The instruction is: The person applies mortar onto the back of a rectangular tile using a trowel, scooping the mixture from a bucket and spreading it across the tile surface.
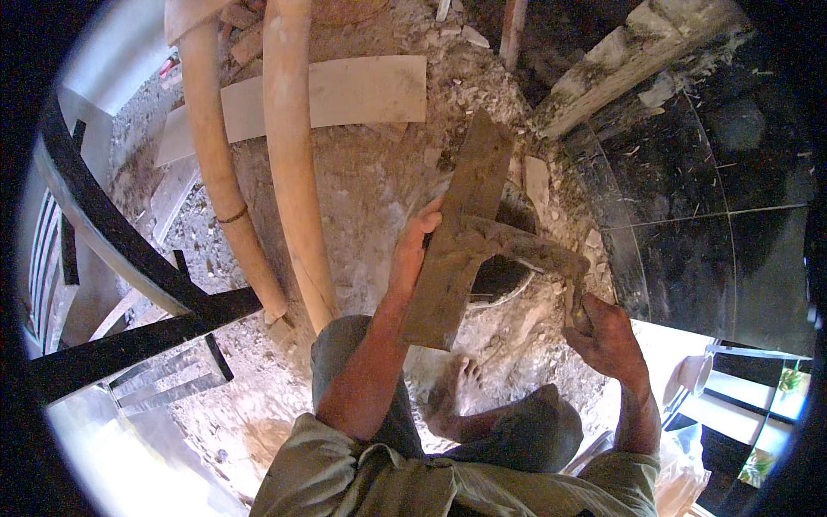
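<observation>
My left hand (420,226) is closed round the left edge of a long, flat brown board (452,280), which is tilted in front of my knees. My right hand (600,326) is closed round the lower end of a mud-coated, bent-necked tool (538,250) that looks like a trowel. Its far end meets the board's middle; whether it is joined or only touching I cannot tell. Below the tool is a round, dark pan (502,280), partly hidden by the board. My bare foot (465,377) is on the dirt near the pan.
Two thick wooden poles (289,138) slope down at the left, in front of a pale plank (366,93). A black metal frame (129,340) stands farther left. Black tiles (689,250) and a rough beam (624,65) lie right. Rubble (469,77) covers the ground; a plastic bag (682,470) is lower right.
</observation>
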A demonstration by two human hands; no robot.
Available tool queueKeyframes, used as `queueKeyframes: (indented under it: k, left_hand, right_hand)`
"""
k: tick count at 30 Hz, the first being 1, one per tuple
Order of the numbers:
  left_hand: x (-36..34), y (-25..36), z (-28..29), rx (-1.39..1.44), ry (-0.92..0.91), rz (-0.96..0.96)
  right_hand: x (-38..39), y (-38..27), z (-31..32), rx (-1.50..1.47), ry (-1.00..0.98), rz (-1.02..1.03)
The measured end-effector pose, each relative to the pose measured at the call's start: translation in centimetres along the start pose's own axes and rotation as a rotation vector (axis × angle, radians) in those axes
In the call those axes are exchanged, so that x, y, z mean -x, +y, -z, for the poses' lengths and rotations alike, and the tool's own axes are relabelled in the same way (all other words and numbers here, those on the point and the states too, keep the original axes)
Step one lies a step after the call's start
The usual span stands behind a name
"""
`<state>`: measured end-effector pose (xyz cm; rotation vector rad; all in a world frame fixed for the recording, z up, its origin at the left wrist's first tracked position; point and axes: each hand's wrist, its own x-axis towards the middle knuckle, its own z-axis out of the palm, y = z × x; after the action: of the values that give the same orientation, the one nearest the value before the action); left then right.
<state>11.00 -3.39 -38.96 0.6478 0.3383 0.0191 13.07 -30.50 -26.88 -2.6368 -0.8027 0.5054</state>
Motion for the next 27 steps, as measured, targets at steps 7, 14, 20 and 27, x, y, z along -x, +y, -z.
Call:
queueKeyframes:
  k: [7,14,20,27]
  left_hand:
    - [-0.1,0.1,-0.3,0.079,-0.013,0.007]
    - [0.3,0.1,-0.9,0.094,0.142,0.012]
    - [-1.0,-1.0,1.7,0.142,-0.047,0.070]
    - [-1.1,-0.8,0.5,0.194,0.021,0.007]
  right_hand:
    - [-0.4,-0.2,1.5,-0.149,-0.293,-0.077]
    - [0.0,1.4,0.7,-0.497,-0.636,-0.255]
    - [0.1,0.8,-0.1,-0.624,-0.777,-0.331]
    - [0.5,2.4,-0.9,-0.779,-0.794,-0.382]
